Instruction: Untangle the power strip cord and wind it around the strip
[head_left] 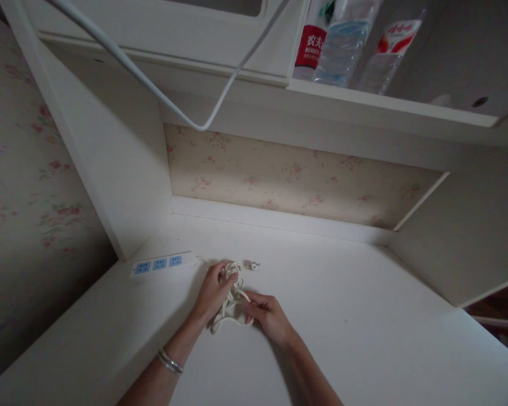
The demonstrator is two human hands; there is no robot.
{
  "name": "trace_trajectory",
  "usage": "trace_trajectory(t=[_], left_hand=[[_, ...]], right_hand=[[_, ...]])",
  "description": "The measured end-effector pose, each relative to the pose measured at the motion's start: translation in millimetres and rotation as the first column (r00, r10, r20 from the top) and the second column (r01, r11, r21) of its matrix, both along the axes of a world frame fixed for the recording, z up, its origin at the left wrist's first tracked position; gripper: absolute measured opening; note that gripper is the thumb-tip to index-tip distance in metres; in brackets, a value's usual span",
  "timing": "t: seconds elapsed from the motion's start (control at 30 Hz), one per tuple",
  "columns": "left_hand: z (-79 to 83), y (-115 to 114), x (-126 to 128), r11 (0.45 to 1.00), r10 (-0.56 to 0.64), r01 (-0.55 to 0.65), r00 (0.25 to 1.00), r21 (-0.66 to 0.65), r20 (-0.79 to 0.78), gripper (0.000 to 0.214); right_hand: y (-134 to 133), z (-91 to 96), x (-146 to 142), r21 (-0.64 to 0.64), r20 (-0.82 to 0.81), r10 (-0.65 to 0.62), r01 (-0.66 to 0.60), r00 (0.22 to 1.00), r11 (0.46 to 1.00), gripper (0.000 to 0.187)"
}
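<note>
Left hand (214, 288): thumb and fingers pinching a bunched cord (226, 317); silver bracelet (170, 361) on the wrist.
Right hand (268, 317): thumb and fingertips pinching a loop of the same cord.
Cord: off-white, tangled, between the hands, left of the middle of the desk (342, 355); whether it rests on the top or hangs just above, cannot tell.
Plug (254, 265): at the cord's far end, pins pointing toward the right.
Power strip (164, 263): white, three blue socket panels, lying near the desk's left edge, toward the back left corner; thin lead at its right end.
Wallpaper (296, 175): floral, beyond the desk's back edge.
Shelf (389, 103): white, overhead; three plastic bottles (342, 51) near its front edge, two with red on the labels.
</note>
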State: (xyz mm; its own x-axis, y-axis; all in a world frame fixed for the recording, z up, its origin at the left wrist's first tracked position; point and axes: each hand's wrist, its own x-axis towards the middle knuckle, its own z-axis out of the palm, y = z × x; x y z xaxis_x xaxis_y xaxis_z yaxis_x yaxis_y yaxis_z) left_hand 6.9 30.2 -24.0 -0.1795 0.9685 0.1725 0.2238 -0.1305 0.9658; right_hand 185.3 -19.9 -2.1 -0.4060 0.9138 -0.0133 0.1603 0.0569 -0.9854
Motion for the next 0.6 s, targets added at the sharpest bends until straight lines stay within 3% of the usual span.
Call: trace_trajectory(t=[0.1,0.23,0.33,0.47,0.6], left_hand=[[6.6,-2.7,1.2,0.995,-0.063,0.068,0.996,-0.078,0.064,0.043],[14.5,-5.1,-0.6,0.982,-0.061,0.085,0.988,-0.167,0.145,0.040],[16.6,-7.7,-1.2,0.983,-0.030,0.069,0.976,-0.170,0.217,0.041],[16.8,-11.8,1.2,0.976,0.008,0.075,0.924,-0.203,0.382,0.042],[16.6,-15.4,5.8,0.970,-0.029,0.150,0.849,-0.189,0.527,0.043]], right_hand=[[4.1,-8.1,-0.1,-0.010,-0.032,-0.002,0.002,0.999,1.000,0.039],[16.5,-21.5,-2.6,-0.078,-0.085,-0.282,0.276,0.955,0.958,0.047],[24.8,-24.9,-2.3,-0.136,-0.230,-0.446,0.425,0.865,0.895,0.037],[27.0,-21.6,-0.6,-0.269,-0.401,-0.542,0.471,0.738,0.840,0.039],[23.7,-15.7,0.0,-0.330,-0.453,-0.544,0.434,0.707,0.838,0.054]])
